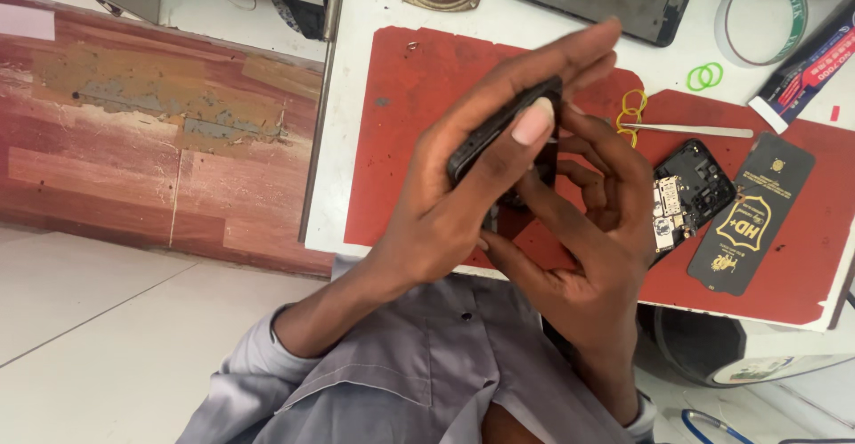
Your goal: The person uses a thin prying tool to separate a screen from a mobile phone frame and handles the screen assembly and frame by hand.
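Together, the left hand [463, 203] and right hand [592, 230] keep a clenched grip on a black phone [499, 137] above the red mat [401, 123].

Dark phone [499, 137] (mostly behind both hands)

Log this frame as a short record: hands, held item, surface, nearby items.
left hand: grips the black phone part, thumb on its edge
right hand: supports it from below
surface: red mat on a white table
nearby: open phone body, black packet, rubber bands, tape roll, metal tool
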